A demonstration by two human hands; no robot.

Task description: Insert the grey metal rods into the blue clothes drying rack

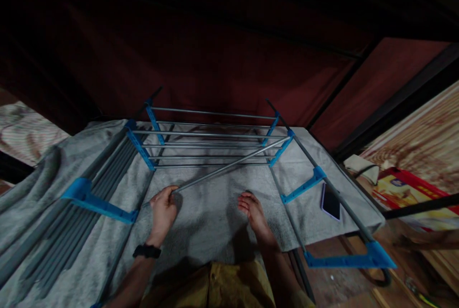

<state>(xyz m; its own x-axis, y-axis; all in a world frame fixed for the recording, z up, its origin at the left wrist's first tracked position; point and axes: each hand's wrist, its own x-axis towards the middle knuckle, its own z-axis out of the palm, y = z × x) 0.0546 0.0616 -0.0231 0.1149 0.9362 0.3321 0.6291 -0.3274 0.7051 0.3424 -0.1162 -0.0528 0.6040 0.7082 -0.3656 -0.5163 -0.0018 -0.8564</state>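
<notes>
1. Nearest, at the foot of the half-built rack (210, 134), was the wearer's mustard-coloured clothing (229, 286). To its right, a blue bracket (344, 261) marked the rack's closest right corner.
2. The left hand (165, 210), with a dark watch (147, 251) at the wrist, was inside the rack near its left side. Its thumb and fingers pinched a thin grey metal rod (215, 172) near the closer end.
3. The right hand (252, 208) was also inside the rack, towards its right side. It held nothing; its fingers were loosely spread and slightly curled.
4. The rod slanted across the rack's interior, up to a blue bracket on the right side. Whether its tip was seated there could not be told.
5. Along the rack's left side lay a bundle of grey tubes (71, 238), on a grey cloth (211, 217) spread beneath everything.
6. Just outside the rack's right side, a phone (330, 202) lay on the cloth.
7. The rack's far part had several crossbars already joining its blue brackets.
8. Well to the rack's right was a red and yellow box (405, 188).
9. Behind the rack stood a dark maroon panel (215, 69).
</notes>
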